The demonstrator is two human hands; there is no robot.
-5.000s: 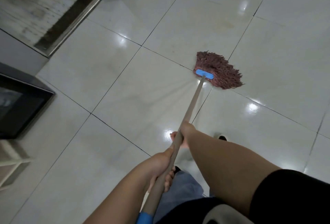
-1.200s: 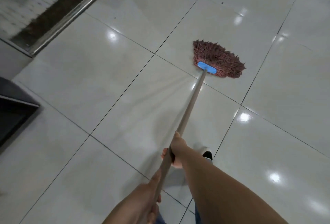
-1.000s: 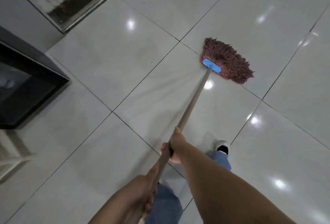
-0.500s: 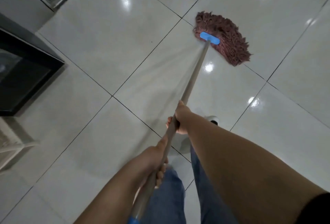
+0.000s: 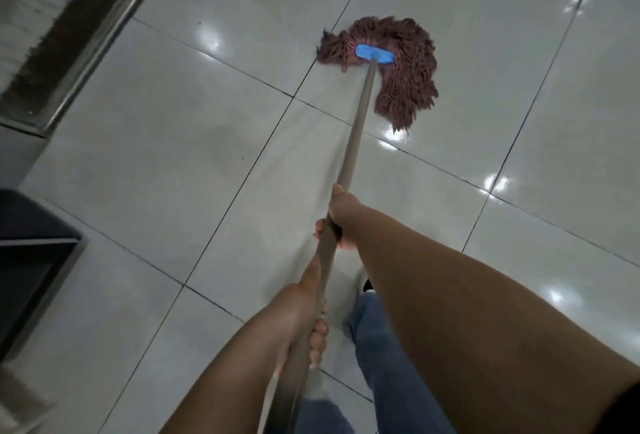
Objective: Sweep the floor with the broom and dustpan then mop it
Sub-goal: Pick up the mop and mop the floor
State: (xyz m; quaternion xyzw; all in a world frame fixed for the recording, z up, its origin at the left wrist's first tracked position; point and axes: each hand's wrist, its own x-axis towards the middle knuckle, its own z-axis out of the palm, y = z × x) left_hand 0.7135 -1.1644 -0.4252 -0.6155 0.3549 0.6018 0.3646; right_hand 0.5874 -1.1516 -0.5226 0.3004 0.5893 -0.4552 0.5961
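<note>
A mop lies on the glossy white tiled floor (image 5: 180, 142). Its reddish-brown string head (image 5: 405, 66) is curled round to the right under a blue clamp (image 5: 374, 54). The long grey handle (image 5: 356, 128) runs from the clamp down toward me. My right hand (image 5: 341, 217) grips the handle about midway. Lower on the same handle, my left hand (image 5: 304, 309) grips it with the fingers wrapped round. No broom or dustpan is in view.
A metal door track (image 5: 100, 31) with a dark strip runs along the upper left. A black cabinet corner (image 5: 31, 260) juts in at the left edge. My jeans leg (image 5: 377, 347) and a shoe are below the handle. Tiles stretch away to the right.
The mop head has swung on the floor, and its strings now trail round to the right and back toward me. Both hands keep their grip on the handle. The view has shifted.
</note>
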